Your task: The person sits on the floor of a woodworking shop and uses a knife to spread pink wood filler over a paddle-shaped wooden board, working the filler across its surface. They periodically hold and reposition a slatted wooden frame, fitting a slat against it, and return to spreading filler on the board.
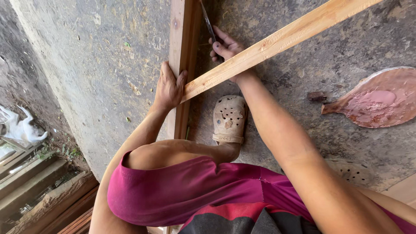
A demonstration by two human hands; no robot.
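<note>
Just left of the upright plank lying on the concrete floor, the left hand presses down, fingers wrapped over its edge to pin the slanted batten where the two cross. Right of the plank, the right hand grips a thin dark tool, probably a blade or pencil, against the joint. A sandalled foot braces below.

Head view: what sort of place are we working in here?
Probably an outdoor or open-sided woodworking spot at ground level: a rough concrete floor, bare dirt beside it, stacked timber lower left, and wooden battens under the left hand and right hand.
</note>
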